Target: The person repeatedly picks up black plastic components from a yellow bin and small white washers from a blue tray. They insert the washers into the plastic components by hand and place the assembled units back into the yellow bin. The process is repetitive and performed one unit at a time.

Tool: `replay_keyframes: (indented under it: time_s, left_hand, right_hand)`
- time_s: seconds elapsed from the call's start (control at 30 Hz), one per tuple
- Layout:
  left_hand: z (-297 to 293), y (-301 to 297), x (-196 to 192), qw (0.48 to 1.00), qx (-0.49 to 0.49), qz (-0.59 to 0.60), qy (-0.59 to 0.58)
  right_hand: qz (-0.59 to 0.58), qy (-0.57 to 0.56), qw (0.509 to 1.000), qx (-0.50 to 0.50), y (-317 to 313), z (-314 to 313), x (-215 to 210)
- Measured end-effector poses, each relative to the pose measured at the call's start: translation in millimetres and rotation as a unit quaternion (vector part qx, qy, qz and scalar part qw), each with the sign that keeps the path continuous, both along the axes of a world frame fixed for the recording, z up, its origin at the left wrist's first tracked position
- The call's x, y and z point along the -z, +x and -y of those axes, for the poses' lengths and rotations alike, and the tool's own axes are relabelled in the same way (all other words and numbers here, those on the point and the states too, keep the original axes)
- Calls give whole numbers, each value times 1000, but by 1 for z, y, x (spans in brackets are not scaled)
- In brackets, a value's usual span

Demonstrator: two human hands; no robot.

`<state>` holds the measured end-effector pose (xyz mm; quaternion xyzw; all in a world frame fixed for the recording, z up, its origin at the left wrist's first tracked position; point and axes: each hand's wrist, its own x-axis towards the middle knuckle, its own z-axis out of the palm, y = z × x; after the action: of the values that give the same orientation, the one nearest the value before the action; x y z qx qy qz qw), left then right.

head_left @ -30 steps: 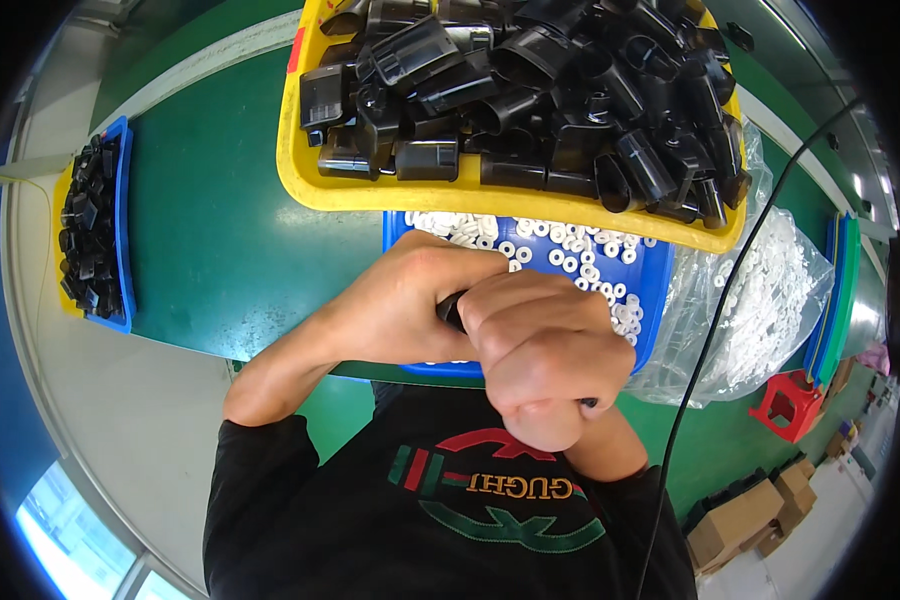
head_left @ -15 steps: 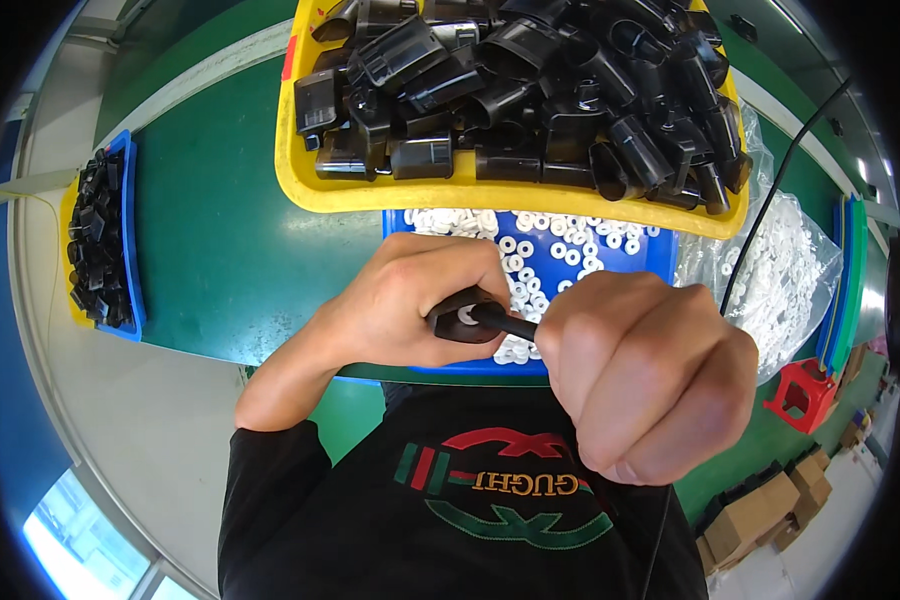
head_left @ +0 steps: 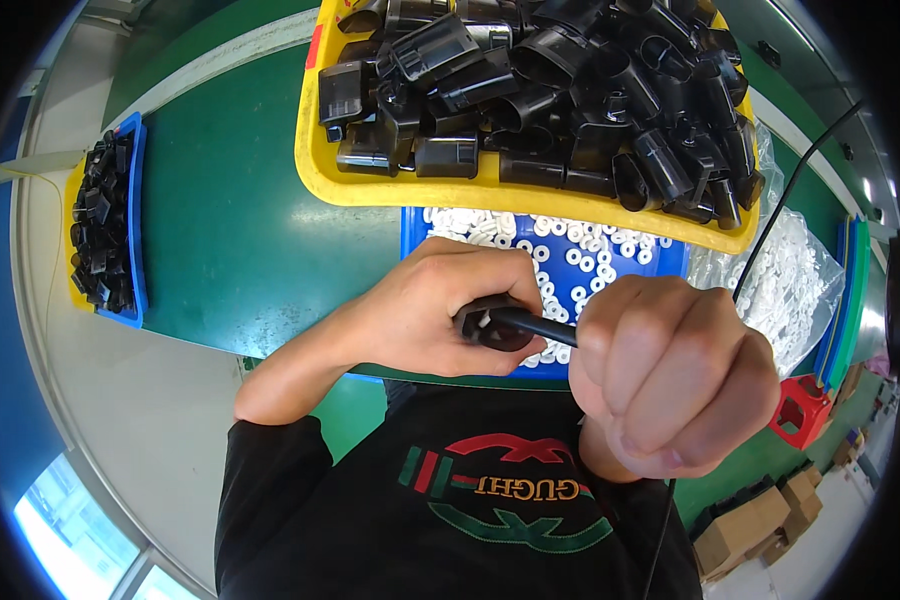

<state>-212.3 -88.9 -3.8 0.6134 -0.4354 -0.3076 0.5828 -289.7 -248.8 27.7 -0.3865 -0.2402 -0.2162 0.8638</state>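
Note:
My left hand is closed around a small black plastic part with a white ring showing at its open end. My right hand is a fist around a black rod-like tool whose tip sits in the part's opening. Both hands hover over the near edge of a blue tray of small white rings. Behind it stands a yellow bin heaped with black plastic housings.
At the far left, a blue and yellow tray holds more black parts. A clear bag of white rings lies at the right, with a black cable over it. A red stool and cardboard boxes are on the floor.
My right hand has pulled away to the right from my left hand, drawing the black tool out so that its shaft shows between the hands. The left hand keeps hold of the part.

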Motion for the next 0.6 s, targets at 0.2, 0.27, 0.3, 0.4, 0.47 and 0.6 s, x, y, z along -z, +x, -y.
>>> replay_keyframes:
  time_s: [0.2, 0.27, 0.3, 0.4, 0.47, 0.6]
  left_hand:
    - [-2, 2, -1, 995, 49, -60, 61]
    - [-4, 5, -2, 987, 93, -105, 82]
    - [-4, 7, -3, 981, 115, -127, 92]
    - [-4, 9, -3, 970, 148, -174, 83]
    - [-4, 9, -3, 974, 135, -154, 95]
    - [-6, 8, -3, 980, 120, -138, 73]
  right_hand:
    - [142, -151, 977, -45, 9, 3, 2]
    - [145, -175, 971, -71, 10, 1, 0]
    - [150, -179, 969, -80, 10, 0, 0]
    - [164, -164, 968, -96, 10, 4, -7]
    - [147, -133, 976, -86, 4, 6, -15]
    - [155, -79, 981, -85, -1, 13, -21]
